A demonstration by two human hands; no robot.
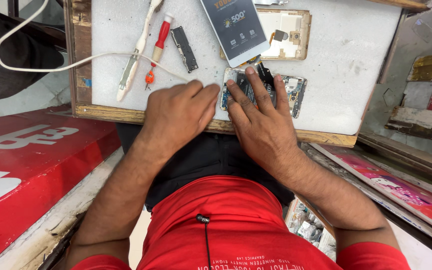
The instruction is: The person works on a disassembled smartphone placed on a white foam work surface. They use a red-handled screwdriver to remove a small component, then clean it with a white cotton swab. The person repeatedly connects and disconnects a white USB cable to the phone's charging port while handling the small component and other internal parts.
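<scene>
1. The opened phone body with exposed circuit board (pixel 286 90) is pressed flat on the white foam desk (pixel 346 60) by the right hand (pixel 258 120), fingers spread.
2. The left hand (pixel 178 115) is loosely curled beside it, gripping nothing.

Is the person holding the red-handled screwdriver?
No, the red-handled screwdriver lies untouched on the white foam mat, above the left hand.

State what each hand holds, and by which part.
The right hand presses flat on the opened phone body, fingers over its middle. The left hand is fisted; any contents are hidden.
</scene>
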